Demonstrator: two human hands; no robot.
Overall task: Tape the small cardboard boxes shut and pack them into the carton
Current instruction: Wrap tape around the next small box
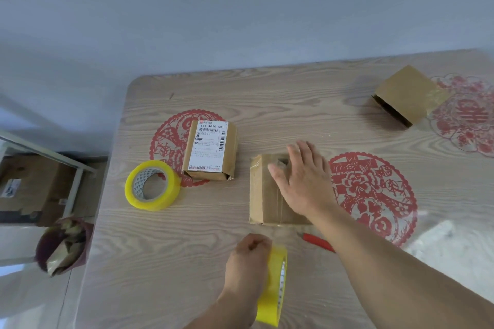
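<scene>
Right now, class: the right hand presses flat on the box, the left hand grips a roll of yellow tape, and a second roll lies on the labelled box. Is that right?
Not quite. The head view shows the second roll lying on the table beside the labelled box, not on it. The right hand does press on the box; the left hand grips a tape roll.

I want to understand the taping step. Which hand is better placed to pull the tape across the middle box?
Left, probably. The left hand already grips a yellow tape roll just in front of the middle box, while the right hand lies flat on it, holding it down.

Single head view looks steeply down, close over the table (187,248).
</scene>
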